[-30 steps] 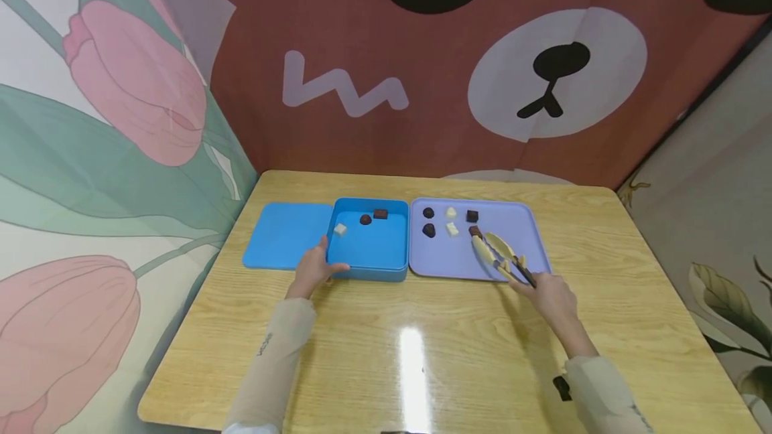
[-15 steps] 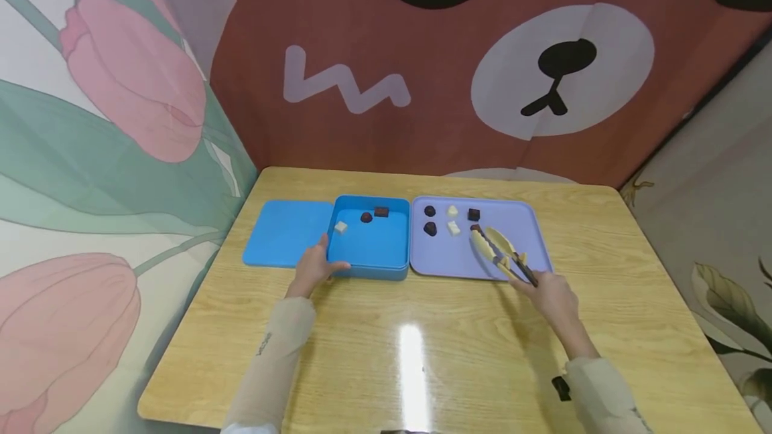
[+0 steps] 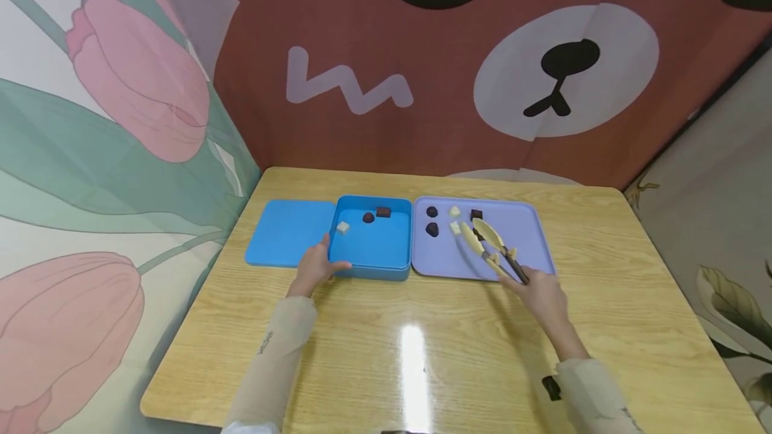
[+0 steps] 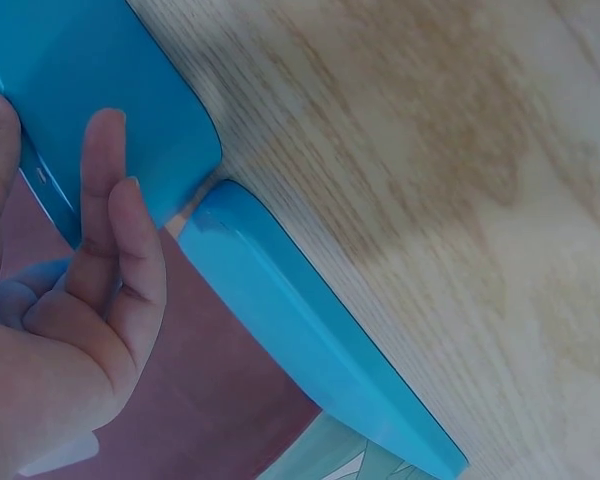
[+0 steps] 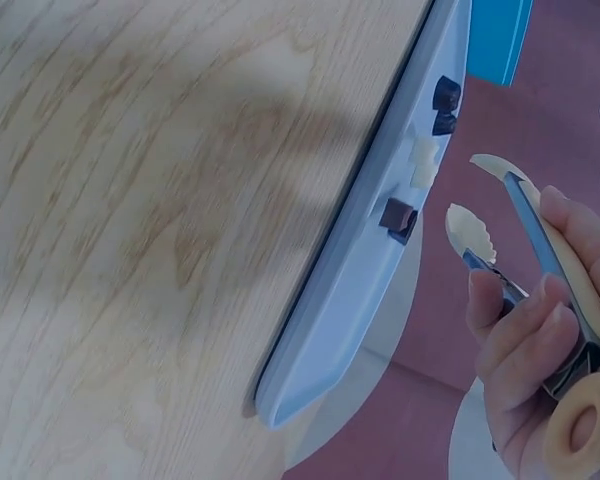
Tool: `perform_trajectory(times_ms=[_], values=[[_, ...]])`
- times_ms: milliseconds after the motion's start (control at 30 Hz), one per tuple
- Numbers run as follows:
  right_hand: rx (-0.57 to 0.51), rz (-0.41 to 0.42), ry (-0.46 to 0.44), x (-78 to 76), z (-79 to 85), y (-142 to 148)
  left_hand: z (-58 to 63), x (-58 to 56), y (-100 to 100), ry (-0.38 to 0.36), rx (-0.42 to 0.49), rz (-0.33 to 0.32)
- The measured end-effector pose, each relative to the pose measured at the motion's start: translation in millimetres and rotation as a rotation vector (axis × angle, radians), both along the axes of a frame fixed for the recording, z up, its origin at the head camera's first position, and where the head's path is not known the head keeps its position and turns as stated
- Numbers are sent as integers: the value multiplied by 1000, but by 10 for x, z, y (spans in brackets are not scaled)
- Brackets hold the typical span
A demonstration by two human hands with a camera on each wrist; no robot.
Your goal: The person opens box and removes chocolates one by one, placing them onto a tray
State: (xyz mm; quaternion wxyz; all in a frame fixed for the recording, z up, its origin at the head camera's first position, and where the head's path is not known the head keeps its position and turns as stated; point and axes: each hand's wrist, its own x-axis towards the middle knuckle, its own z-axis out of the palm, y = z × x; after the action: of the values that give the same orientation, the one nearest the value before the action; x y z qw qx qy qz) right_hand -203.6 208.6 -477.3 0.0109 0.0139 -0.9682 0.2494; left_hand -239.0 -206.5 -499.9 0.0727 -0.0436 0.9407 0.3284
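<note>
My right hand grips a pair of tongs with cream tips. The tongs are spread over the lilac tray, and nothing sits between their tips in the right wrist view. Below them are a white chocolate and a brown chocolate, the latter partly hidden by the tongs in the head view. Dark chocolates and another white one stand nearby on the tray. At the blue box's near left corner rests my left hand, thumb along the front, fingers stretched against the side.
Inside the box lie a white piece, a round dark chocolate and a brown rectangular chocolate. A flat blue lid adjoins the box on the left. Everything stands on a wooden table before a printed curtain.
My right hand has shifted slightly left with the tongs, their tips moving from the brown chocolate's near side toward the white one. The left hand keeps its place on the box.
</note>
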Motion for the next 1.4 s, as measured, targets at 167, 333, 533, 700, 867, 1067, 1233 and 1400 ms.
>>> perform_trajectory(times_ms=[167,333,533,700,867,1067,1233,1400], values=[[13,27,54,-27,4,-87,-11,-4,-2,24,-35,8],[9,57,112,-38,-19,-177,-12,-18,-10,36,-90,20],[-11,61,59,-46,22,-251,-9,-34,-15,14,-110,31],[-20,60,20,-45,52,-286,2,-34,-4,34,-46,3],[-15,59,11,-49,65,-311,0,-32,-1,66,9,-43],[-19,73,24,-58,56,-360,22,-32,3,76,3,-77],[-22,100,46,-75,58,-421,37,-34,-2,73,8,-75],[-30,116,46,-100,86,-501,42,-38,2,60,-2,-63]])
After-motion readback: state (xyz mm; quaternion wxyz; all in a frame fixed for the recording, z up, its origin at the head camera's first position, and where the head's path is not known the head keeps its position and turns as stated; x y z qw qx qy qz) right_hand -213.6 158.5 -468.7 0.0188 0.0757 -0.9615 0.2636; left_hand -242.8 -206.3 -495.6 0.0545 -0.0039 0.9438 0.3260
